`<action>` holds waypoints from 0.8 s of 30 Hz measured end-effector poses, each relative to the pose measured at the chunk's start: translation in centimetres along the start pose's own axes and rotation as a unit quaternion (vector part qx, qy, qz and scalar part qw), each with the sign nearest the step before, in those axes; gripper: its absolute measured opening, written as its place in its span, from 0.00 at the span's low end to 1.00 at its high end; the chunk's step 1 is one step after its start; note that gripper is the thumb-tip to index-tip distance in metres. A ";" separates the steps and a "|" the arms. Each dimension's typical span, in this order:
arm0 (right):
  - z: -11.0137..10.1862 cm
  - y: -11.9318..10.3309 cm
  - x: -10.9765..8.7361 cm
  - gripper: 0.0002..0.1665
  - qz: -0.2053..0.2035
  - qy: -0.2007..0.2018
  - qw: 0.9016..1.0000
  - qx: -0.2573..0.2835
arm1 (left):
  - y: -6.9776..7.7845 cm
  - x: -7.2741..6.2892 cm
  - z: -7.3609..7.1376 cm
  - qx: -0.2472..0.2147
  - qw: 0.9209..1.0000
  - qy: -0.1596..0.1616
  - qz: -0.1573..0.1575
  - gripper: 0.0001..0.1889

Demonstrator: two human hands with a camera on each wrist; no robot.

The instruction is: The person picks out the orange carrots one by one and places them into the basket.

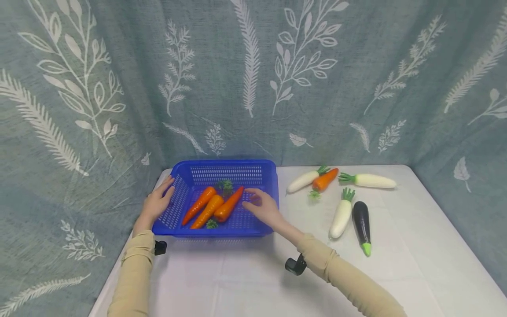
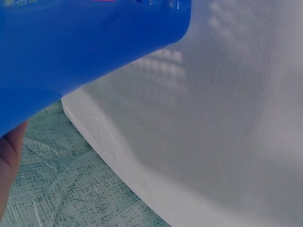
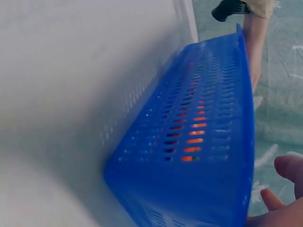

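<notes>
A blue perforated plastic basket (image 1: 237,231) holds three carrots: one on the left (image 1: 200,204), one in the middle (image 1: 207,211) and one on the right (image 1: 229,204), with green tops showing. My left hand (image 1: 155,204) rests at the basket's left rim, fingers extended and thumb toward the inside. Over the basket's right part is my right hand (image 1: 266,208), thumb and fingers apart with nothing between them, close to the right carrot's pointed tip. In the right wrist view, its fingertips (image 3: 272,199) show beyond the basket's rim.
Right of the basket on the white table (image 1: 245,281) lie a white radish (image 1: 305,180), a carrot (image 1: 325,179), another radish (image 1: 374,181), a third radish (image 1: 341,218) and an eggplant (image 1: 361,222). A patterned grey-green curtain (image 1: 222,88) hangs behind.
</notes>
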State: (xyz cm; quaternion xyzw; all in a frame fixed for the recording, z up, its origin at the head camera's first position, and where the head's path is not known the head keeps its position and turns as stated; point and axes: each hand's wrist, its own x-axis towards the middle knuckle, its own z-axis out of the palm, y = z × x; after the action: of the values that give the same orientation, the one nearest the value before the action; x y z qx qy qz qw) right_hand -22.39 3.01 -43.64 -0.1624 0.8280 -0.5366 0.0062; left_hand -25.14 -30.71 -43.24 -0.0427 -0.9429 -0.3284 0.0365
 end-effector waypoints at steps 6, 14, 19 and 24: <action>-1.2 -0.3 -0.4 0.24 -0.020 0.013 1.000 0.014 | 0.0 0.1 0.0 0.001 1.000 -0.002 -0.002 0.27; -3.1 -0.6 -0.8 0.24 -0.017 0.029 0.999 0.019 | 0.1 0.1 -0.1 -0.002 1.000 -0.009 -0.008 0.27; -4.5 -0.2 -0.9 0.25 -0.001 0.057 0.998 0.029 | 0.1 0.0 -0.1 -0.003 1.000 -0.008 -0.009 0.27; -5.8 0.5 -1.0 0.26 0.013 0.075 0.997 0.030 | 0.0 0.0 -0.1 -0.002 1.000 -0.007 -0.010 0.27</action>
State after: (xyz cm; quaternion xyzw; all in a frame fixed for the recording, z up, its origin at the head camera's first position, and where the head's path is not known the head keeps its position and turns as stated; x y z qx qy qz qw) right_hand -22.69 8.63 -41.82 -0.1106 0.8116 -0.5719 -0.0445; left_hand -25.15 -30.74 -43.17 -0.0358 -0.9430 -0.3299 0.0269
